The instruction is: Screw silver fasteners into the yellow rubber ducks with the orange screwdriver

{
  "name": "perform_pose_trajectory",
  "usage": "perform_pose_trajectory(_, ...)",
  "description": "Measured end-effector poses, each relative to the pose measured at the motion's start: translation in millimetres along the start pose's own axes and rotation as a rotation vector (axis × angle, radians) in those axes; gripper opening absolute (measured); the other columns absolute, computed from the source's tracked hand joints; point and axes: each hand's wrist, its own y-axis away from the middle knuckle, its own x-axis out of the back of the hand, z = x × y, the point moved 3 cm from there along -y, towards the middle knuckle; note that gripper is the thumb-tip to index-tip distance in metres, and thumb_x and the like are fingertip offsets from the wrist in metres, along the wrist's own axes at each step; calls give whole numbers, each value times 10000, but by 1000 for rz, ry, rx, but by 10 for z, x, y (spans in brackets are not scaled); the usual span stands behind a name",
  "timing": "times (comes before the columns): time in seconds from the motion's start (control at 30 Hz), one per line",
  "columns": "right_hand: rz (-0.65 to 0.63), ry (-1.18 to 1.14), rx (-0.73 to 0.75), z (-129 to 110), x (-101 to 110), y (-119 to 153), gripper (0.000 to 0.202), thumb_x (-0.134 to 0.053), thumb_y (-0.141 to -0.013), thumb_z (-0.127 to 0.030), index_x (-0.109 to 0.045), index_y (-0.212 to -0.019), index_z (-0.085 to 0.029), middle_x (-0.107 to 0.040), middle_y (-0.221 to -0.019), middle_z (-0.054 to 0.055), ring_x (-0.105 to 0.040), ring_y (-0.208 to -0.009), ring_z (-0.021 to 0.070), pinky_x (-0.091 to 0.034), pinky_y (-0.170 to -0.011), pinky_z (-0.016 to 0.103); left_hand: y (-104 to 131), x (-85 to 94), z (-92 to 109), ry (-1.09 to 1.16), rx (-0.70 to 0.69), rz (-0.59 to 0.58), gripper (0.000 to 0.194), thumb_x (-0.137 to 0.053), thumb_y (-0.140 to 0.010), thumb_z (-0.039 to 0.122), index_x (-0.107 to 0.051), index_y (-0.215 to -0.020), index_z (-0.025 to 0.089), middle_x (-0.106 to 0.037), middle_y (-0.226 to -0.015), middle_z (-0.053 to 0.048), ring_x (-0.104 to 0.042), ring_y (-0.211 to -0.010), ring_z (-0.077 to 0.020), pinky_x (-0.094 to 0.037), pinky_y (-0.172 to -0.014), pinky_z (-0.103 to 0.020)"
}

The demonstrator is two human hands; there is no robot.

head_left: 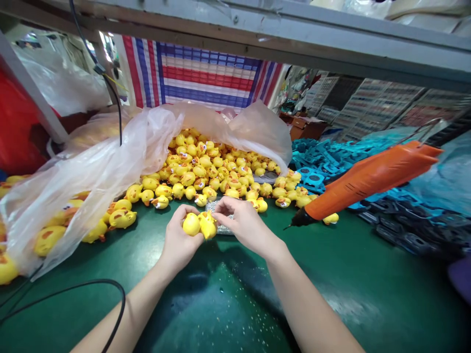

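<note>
My left hand [181,239] is wrapped round a yellow toy duck [192,224], whose round head and body show between thumb and fingers. My right hand [243,219] comes in from the right, its thumb and fingertips pinched together by the duck's right side; anything small between them is too hidden to make out. Beneath and behind the right fingers lies a small silver tray [225,229] with a glittery surface, partly covered by the hand. Just behind both hands, loose toy ducks [161,201] lie on the green tabletop [228,294].
A large heap of yellow ducks [217,169] spills from a clear plastic bag [150,132]. An orange electric screwdriver [368,179] hangs at right, tip pointing left. Turquoise parts [331,157] and dark parts [405,230] lie beyond it. Black cable [91,283] crosses the left forearm.
</note>
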Motion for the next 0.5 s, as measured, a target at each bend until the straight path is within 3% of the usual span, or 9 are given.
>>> perform_pose_trajectory(0.17, -7, -223, -47, 90, 22, -22, 70, -672, -763, -147, -642, -701, -159, -645, -672, -9, -586, -636, 131, -449, -627, 249, -29, 16, -14, -40, -5, -9, 267, -536, -496, 118, -509, -749, 200, -519, -734, 34, -471, -652, -119, -351, -550, -210)
perform_pose_trajectory(0.37, -69, -21, 50, 61, -66, -49, 90, -712, -771, -168, -677, -688, -164, -649, -697, -3, -577, -703, 132, -415, -659, 247, -23, 30, 10, -9, -16, -50, 239, -587, -530, 135, -498, -743, 198, -507, -740, 32, -452, -661, -119, -340, -561, -206)
perform_pose_trajectory(0.5, -78, -12, 11, 92, -103, -65, 124, -732, -753, -170, -646, -663, -163, -616, -658, -17, -558, -643, 119, -408, -610, 241, -15, 24, 49, 9, -17, -55, 225, -587, -529, 136, -497, -726, 197, -496, -729, 36, -433, -637, -111, -328, -552, -204)
